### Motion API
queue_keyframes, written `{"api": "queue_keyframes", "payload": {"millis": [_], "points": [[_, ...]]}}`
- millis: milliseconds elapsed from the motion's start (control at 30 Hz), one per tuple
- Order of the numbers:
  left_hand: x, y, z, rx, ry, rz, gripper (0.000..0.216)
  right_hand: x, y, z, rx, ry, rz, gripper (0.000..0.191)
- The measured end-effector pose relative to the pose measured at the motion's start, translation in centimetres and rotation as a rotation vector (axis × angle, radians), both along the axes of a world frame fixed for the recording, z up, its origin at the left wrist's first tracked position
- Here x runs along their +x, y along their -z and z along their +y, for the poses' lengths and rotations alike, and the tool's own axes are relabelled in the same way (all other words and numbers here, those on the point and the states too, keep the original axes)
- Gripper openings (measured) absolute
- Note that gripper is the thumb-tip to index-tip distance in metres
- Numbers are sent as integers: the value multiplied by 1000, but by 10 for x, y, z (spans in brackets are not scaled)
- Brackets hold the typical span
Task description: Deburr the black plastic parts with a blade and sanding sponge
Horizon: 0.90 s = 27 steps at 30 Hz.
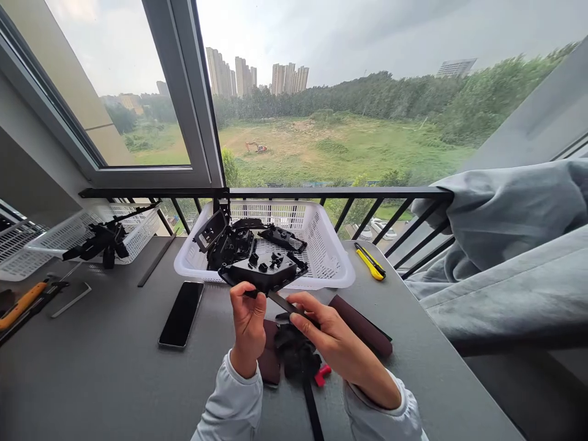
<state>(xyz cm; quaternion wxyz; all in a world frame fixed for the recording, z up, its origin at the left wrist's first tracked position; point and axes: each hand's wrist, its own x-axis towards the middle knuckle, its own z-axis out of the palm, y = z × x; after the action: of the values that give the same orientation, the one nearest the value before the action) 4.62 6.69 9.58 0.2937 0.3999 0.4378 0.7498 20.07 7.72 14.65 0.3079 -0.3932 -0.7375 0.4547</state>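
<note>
My left hand (248, 327) pinches the near edge of a black moulded plastic part (261, 272) between thumb and fingers. The part is held up in front of the basket and has small pegs and tabs on its top. My right hand (331, 334) grips a flat, narrow dark strip (281, 301) that looks like a flat file. Its far end touches, or nearly touches, the part's underside beside my left thumb. Below my hands lie a dark crumpled bundle (296, 352), a folded brown sheet (270, 355) and a small red piece (322, 375).
A white plastic basket (328, 245) holds several black plastic parts. Around it are a black phone (181, 315), a yellow box cutter (370, 262), a rolled brown sheet (362, 324) and a dark flat bar (156, 260). Another basket (142, 236) and an orange-handled tool (22, 305) lie left.
</note>
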Motion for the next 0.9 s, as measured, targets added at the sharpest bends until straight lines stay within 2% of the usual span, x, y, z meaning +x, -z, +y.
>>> {"api": "queue_keyframes", "payload": {"millis": [167,367,533,633,767,900], "points": [[1,-3,-1,-23,48,-37,28,3,-1,-1,2,14,22,23],[0,-4,-1,-69,17,-143,33,1,-1,-2,-12,40,65,22],[1,-14,2,-52,57,-218,36,0,-3,-1,-91,36,159,21],[0,-21,4,-62,75,-277,43,-1,-3,0,-189,83,265,30],[-2,-27,6,-84,22,-416,42,-2,-4,0,-318,142,356,43],[-5,-27,7,-95,44,-492,39,-2,0,2,-345,206,466,49]]}}
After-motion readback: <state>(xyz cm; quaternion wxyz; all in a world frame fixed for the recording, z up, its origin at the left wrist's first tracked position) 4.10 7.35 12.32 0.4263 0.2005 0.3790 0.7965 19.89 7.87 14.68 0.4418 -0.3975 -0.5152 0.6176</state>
